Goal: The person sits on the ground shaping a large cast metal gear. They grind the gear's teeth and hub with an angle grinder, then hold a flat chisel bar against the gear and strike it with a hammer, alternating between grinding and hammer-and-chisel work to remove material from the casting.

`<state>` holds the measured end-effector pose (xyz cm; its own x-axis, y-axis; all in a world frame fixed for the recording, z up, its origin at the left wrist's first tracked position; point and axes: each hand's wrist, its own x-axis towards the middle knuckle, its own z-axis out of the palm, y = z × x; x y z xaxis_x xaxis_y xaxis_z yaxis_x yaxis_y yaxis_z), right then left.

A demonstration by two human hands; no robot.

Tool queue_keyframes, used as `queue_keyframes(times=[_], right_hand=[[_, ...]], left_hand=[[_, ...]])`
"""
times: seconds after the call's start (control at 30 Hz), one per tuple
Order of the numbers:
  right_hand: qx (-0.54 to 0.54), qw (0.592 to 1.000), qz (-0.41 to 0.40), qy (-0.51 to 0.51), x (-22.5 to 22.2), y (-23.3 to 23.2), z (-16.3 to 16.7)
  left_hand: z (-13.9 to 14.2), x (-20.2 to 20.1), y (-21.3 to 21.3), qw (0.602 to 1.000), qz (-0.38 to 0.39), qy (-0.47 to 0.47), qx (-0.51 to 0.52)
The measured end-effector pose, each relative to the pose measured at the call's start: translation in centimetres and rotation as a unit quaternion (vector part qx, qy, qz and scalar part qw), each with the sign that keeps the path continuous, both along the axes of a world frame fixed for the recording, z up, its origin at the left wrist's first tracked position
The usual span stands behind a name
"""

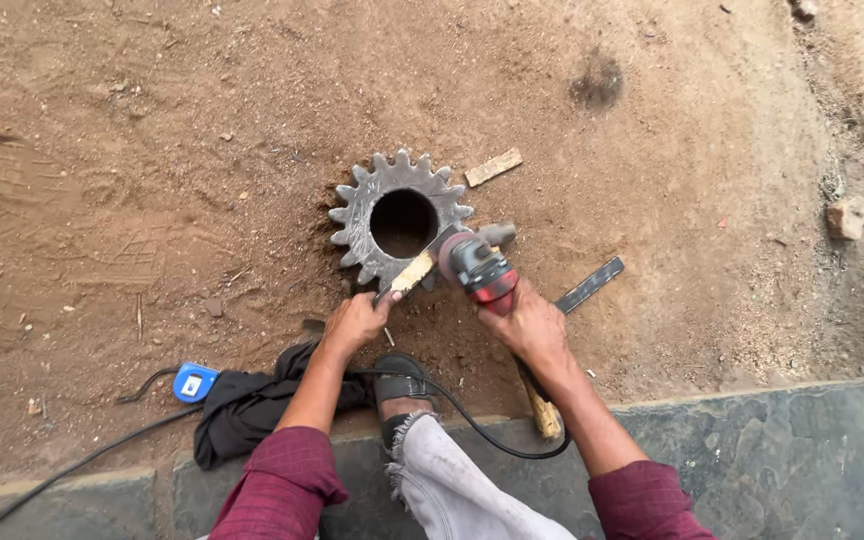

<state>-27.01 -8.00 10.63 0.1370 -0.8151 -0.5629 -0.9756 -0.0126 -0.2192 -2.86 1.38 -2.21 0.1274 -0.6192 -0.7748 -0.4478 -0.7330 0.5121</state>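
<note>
Two hands work just below the steel gear (pixel 402 222). Right hand (pixel 532 325) grips the angle grinder (pixel 477 268) at its rim; left hand (pixel 355 322) clasps a wooden wedge (pixel 411 273) touching its teeth.

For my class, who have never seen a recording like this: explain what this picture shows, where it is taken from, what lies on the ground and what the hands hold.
The one picture comes from a camera worn on the person's head, looking down at their own two bare hands. On the dirt ground lies a large grey toothed gear with a round hole. The right hand grips a red and grey angle grinder, its black cable looping back. The left hand holds a small piece of wood against the gear. Nearby lie a dark metal ruler, a black cloth and a blue tape measure.
</note>
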Motion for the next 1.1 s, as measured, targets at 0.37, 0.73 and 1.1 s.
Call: queue_keyframes(times=[0.37,0.73,1.1], right_hand=[[-0.013,1.000,-0.016,-0.002,0.2,0.0,0.5],[-0.088,0.995,0.034,-0.018,0.2,1.8,-2.4],[-0.156,0.982,0.069,-0.080,-1.2,2.3,-5.2]], left_hand=[[0.2,0.1,0.0,1.000,-0.005,0.005,-0.003],[0.3,0.1,-0.1,1.000,0.009,0.008,-0.024],[-0.1,0.9,-0.6,0.998,-0.044,0.020,-0.036]])
